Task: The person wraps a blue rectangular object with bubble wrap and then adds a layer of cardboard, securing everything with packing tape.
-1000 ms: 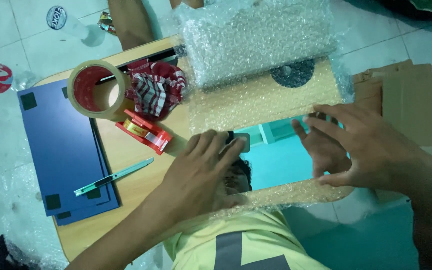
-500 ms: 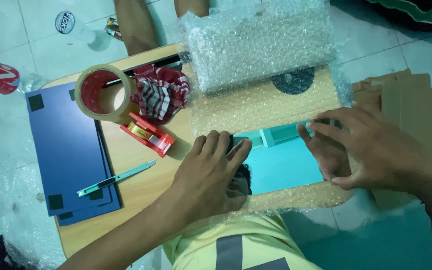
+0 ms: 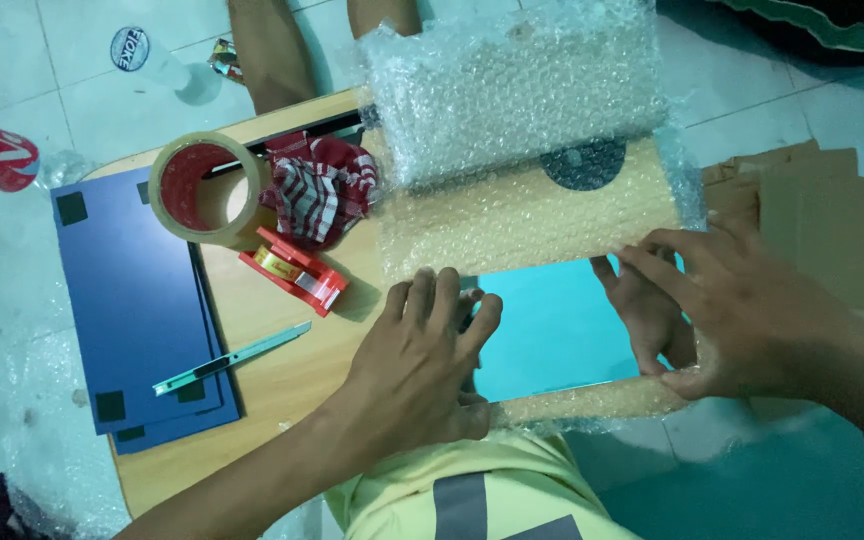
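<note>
Pressing both hands, left hand (image 3: 422,360) and right hand (image 3: 742,310), on bubble wrap (image 3: 522,215) around a teal board (image 3: 552,340).

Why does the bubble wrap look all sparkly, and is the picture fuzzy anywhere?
Head view: light glints off the bubble wrap roll; the left hand and right hand are slightly soft; the tape dispenser casts a soft shadow on the wooden table.

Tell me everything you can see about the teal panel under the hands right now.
The teal panel is a flat, smooth, plain rectangle lying on a bubble wrap sheet on the wooden table. Wrap covers its far edge and a folded strip overlaps its near edge. The left hand presses flat on its left end; the right hand holds the right end, thumb on the near strip. Only the middle shows.
</note>
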